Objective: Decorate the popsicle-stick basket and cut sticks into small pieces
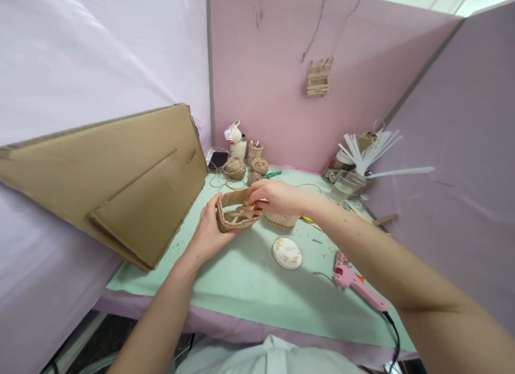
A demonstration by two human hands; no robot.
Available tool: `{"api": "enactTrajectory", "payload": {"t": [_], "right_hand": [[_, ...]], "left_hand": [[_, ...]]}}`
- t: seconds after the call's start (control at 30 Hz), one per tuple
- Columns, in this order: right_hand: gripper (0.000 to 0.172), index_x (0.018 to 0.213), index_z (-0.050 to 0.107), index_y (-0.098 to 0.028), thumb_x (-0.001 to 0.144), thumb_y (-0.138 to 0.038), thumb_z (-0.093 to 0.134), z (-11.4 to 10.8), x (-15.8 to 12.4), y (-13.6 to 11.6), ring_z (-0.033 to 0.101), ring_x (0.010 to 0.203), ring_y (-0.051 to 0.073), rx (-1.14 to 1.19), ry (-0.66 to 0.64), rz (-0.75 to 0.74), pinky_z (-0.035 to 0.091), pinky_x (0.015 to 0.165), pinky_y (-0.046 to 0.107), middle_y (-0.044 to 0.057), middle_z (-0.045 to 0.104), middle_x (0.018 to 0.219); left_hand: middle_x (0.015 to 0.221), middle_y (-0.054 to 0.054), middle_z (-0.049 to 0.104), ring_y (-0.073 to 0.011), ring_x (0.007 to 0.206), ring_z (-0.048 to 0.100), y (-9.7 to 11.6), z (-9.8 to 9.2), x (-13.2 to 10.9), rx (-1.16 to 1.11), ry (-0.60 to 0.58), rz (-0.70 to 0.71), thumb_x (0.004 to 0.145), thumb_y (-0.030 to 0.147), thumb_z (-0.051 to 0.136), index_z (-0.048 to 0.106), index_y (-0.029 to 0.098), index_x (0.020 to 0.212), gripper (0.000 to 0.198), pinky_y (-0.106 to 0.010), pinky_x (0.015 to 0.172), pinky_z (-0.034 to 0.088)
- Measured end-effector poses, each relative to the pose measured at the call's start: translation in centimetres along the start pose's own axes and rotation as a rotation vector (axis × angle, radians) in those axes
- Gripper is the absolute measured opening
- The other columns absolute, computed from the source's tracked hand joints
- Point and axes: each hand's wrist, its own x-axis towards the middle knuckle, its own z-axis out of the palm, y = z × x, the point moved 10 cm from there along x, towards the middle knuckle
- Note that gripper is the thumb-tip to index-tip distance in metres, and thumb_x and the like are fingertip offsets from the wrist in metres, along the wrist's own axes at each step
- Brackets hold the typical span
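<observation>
A small basket wrapped in brown twine is held above the green mat, near the middle of the desk. My left hand cups it from the left and below, fingers closed round its side. My right hand reaches over the top and pinches the basket's far rim, where a flat cardboard strip stands up. Just behind my right hand sits a light, ribbed cup-like piece, partly hidden by the hand.
A pink glue gun with a black cord lies right of centre. A white dish of small pieces sits near it. Twine balls, a clear cup and white strips stand at the back. A large cardboard sheet leans on the left.
</observation>
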Motion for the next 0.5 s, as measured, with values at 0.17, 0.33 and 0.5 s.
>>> {"api": "enactTrajectory", "payload": {"t": [0.17, 0.33, 0.5], "right_hand": [[0.021, 0.086, 0.066, -0.017, 0.075, -0.010, 0.049, -1.0, -1.7, 2.4, 0.056, 0.080, 0.013, 0.183, 0.326, 0.159, 0.041, 0.072, 0.023, 0.004, 0.064, 0.091], [0.017, 0.082, 0.062, -0.016, 0.077, -0.017, 0.046, -0.8, -3.2, 4.8, 0.056, 0.074, 0.012, 0.433, 0.550, 0.358, 0.041, 0.066, 0.021, 0.002, 0.064, 0.080], [0.018, 0.082, 0.063, -0.015, 0.078, -0.021, 0.046, -0.7, -3.0, 5.4, 0.056, 0.074, 0.012, 0.521, 0.628, 0.353, 0.041, 0.069, 0.022, 0.002, 0.065, 0.080]], "left_hand": [[0.134, -0.014, 0.040, -0.0287, 0.124, 0.040, -0.3, 0.9, 0.7, -0.039, -0.043, 0.023, 0.060, 0.030, 0.072, 0.027, 0.022, 0.135, 0.088, -0.044, 0.100, 0.035], [0.141, -0.014, 0.032, -0.0280, 0.129, 0.033, -0.6, 0.4, 0.8, 0.028, -0.075, 0.001, 0.061, 0.033, 0.071, 0.020, 0.023, 0.138, 0.092, -0.044, 0.104, 0.031], [0.134, -0.011, 0.043, -0.0253, 0.124, 0.040, 3.8, -2.9, 2.2, 0.148, 0.171, 0.136, 0.071, 0.034, 0.062, 0.038, 0.022, 0.130, 0.065, -0.042, 0.101, 0.035]]}}
